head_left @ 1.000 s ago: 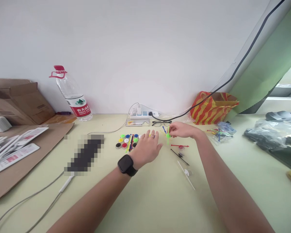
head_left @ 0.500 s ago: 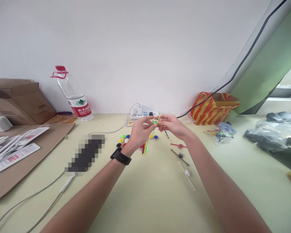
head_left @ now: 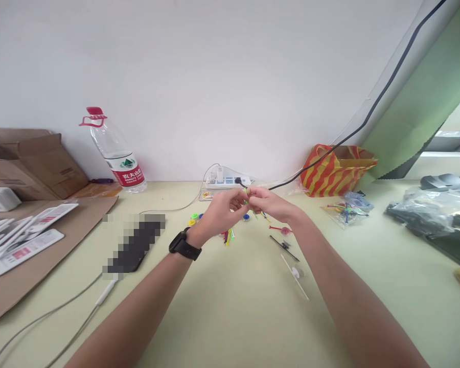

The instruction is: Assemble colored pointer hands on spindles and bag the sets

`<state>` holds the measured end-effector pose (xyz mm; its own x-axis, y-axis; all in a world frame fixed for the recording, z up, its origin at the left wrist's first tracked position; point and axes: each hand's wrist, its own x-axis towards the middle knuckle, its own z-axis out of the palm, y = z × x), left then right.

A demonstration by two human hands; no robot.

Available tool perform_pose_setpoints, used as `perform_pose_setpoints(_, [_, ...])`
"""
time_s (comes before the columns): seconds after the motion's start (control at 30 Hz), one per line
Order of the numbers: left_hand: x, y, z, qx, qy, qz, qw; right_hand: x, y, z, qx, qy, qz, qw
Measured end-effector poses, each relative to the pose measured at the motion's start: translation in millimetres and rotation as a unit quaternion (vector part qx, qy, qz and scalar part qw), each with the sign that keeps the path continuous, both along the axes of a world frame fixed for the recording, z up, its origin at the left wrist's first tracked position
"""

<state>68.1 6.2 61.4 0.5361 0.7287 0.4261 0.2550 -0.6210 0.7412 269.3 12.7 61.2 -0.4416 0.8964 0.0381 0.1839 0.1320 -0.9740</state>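
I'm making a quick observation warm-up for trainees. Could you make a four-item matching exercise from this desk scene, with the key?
Things:
1. green piece
2. watch
3. striped bag
4. large bottle

Place, colour or state:
A. red and yellow, standing against the wall side of the table
B. worn on the left arm
C. capped in red
D. held between the left hand and the right hand

Right pairs: 1-D, 2-B, 3-A, 4-C
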Motion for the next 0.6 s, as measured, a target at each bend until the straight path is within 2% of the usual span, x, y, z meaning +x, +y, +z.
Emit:
perform_pose_setpoints(0.1, [0, 2, -11.6, -0.001, 0.03, 0.019, 0.999, 4, 3, -6.5, -0.012, -0.061, -0.011, 0.998])
perform_pose_setpoints(0.17, [-1, 4, -21.2, -0.005, 0.063, 0.023, 0.998, 10, 8, -14.0, 0.002, -0.148, -0.066, 0.987])
perform_pose_setpoints(0.23, [-1, 4, -30.7, -0.014, 0.101, 0.001, 0.995, 20, 15, -22.8, 0.031, -0.259, -0.132, 0.956])
perform_pose_setpoints(0.3, [0, 2, -38.8, -0.009, 0.143, -0.036, 0.989, 34, 21, -30.7, 0.043, -0.336, -0.17, 0.925])
perform_pose_setpoints(0.37, [1, 2, -44.8, 0.009, 0.186, -0.056, 0.981, 49, 24, -34.9, 0.032, -0.373, -0.175, 0.911])
perform_pose_setpoints(0.43, [0, 4, -48.2, 0.024, 0.217, -0.047, 0.975, 64, 23, -33.8, 0.017, -0.401, -0.173, 0.899])
perform_pose_setpoints(0.53, [-6, 11, -48.7, 0.054, 0.23, -0.032, 0.971, 81, 15, -23.6, -0.002, -0.42, -0.153, 0.894])
perform_pose_setpoints(0.6, [-10, 16, -47.0, 0.096, 0.227, -0.026, 0.969, 87, 9, -14.8, -0.024, -0.432, -0.105, 0.895])
